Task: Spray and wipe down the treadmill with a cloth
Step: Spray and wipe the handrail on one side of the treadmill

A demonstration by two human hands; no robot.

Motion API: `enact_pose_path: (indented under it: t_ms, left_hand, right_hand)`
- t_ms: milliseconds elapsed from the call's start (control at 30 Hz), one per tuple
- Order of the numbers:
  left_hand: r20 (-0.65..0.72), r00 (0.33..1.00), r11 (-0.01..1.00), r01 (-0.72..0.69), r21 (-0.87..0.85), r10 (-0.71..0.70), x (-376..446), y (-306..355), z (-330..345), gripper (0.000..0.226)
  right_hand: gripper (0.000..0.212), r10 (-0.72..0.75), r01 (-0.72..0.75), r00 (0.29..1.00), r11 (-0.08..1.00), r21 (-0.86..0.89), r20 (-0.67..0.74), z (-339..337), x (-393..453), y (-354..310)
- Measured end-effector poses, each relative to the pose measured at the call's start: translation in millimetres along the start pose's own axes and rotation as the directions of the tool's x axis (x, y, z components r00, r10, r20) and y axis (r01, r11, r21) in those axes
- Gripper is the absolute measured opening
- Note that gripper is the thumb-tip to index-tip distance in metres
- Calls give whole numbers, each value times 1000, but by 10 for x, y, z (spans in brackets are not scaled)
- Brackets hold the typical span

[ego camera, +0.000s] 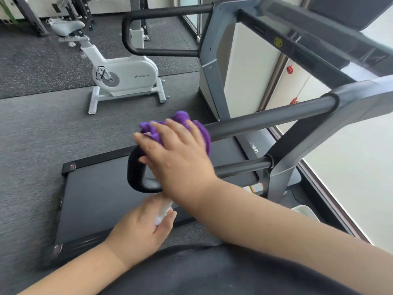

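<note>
The grey treadmill (212, 60) fills the right and centre, with its black belt (95, 192) below. My right hand (176, 158) presses a bunched purple cloth (197, 128) onto the near black handrail (265, 118), at the curved end of the rail. Its fingers spread over the cloth and curl round it. Lower down, my left hand (144, 226) grips a small white spray bottle (163, 211), mostly hidden by my fingers and my right wrist.
A white exercise bike (125, 75) stands on the dark gym floor to the upper left. The treadmill's far handrail (148, 52) loops at the top centre. A window wall runs along the right. Weight rack legs (32, 15) stand at the far back left.
</note>
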State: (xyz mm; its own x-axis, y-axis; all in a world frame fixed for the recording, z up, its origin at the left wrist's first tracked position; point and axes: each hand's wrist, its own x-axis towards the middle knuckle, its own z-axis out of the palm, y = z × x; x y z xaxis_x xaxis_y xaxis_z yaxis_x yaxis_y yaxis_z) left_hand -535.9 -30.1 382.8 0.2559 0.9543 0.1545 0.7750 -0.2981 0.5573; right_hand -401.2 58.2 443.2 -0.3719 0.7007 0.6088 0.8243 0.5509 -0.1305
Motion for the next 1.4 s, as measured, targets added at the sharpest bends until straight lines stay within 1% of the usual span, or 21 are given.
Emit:
enact_pose_path:
  t_ms: [33, 100, 167, 300, 467, 633, 767, 900, 967, 1067, 1167, 1233, 1267, 1333, 1400]
  left_hand:
    - [-18, 1000, 1000, 14, 22, -14, -24, -27, -19, 27]
    - [-18, 1000, 999, 25, 35, -24, -59, -65, -51, 43]
    - [14, 998, 998, 55, -17, -55, -60, -54, -86, 55]
    - [-3, 999, 997, 35, -74, -35, 18, 15, -57, 64]
    - [42, 998, 991, -45, -124, 51, 222, 230, 73, 61]
    - [1, 991, 981, -134, -140, 135, 447, 498, 266, 42]
    - [14, 989, 978, -144, -148, 148, 604, 704, 444, 43]
    - [16, 992, 986, -126, -110, 128, 733, 911, 632, 43]
    - [7, 993, 987, -120, -105, 121, 786, 1019, 710, 43]
    - [-8, 993, 991, -114, -77, 114, 838, 1115, 782, 44]
    - [-10, 995, 993, -102, -53, 102, 814, 1160, 829, 45]
    - [-8, 997, 996, -76, -43, 75, 761, 1175, 843, 44]
    - [-7, 999, 998, -48, -40, 48, 732, 1172, 836, 43]
    - [-7, 1000, 999, 20, -34, -21, 676, 1147, 787, 43]
    - [-21, 996, 996, 85, -23, -86, 608, 1113, 700, 43]
  right_hand:
    - [42, -28, 28, 999, 1000, -3, 18, 33, 15, -66]
    - [41, -61, 62, 998, 998, -24, 35, 50, 44, -69]
    - [40, -80, 81, 997, 996, -33, 20, 14, 66, 35]
    - [37, -16, 17, 999, 1000, 7, -40, -97, 32, 283]
    - [34, 60, -63, 994, 998, -31, -92, -317, -94, 792]
    - [37, 166, -176, 980, 980, -89, -108, -568, -281, 1483]
    - [36, 233, -253, 958, 961, -111, -165, -728, -457, 2057]
    - [36, 333, -354, 909, 934, -41, -252, -814, -666, 2490]
    - [35, 326, -344, 904, 939, -19, -278, -820, -734, 2615]
    - [34, 278, -290, 912, 957, 3, -301, -811, -835, 2706]
    - [34, 299, -284, 903, 954, 93, -309, -799, -1011, 2716]
    - [35, 356, -310, 891, 930, 196, -282, -784, -1140, 2656]
    - [37, 405, -341, 881, 902, 264, -245, -768, -1197, 2596]
    - [40, 535, -449, 838, 788, 421, -109, -729, -1293, 2392]
    - [40, 607, -536, 791, 630, 562, 75, -681, -1346, 2105]
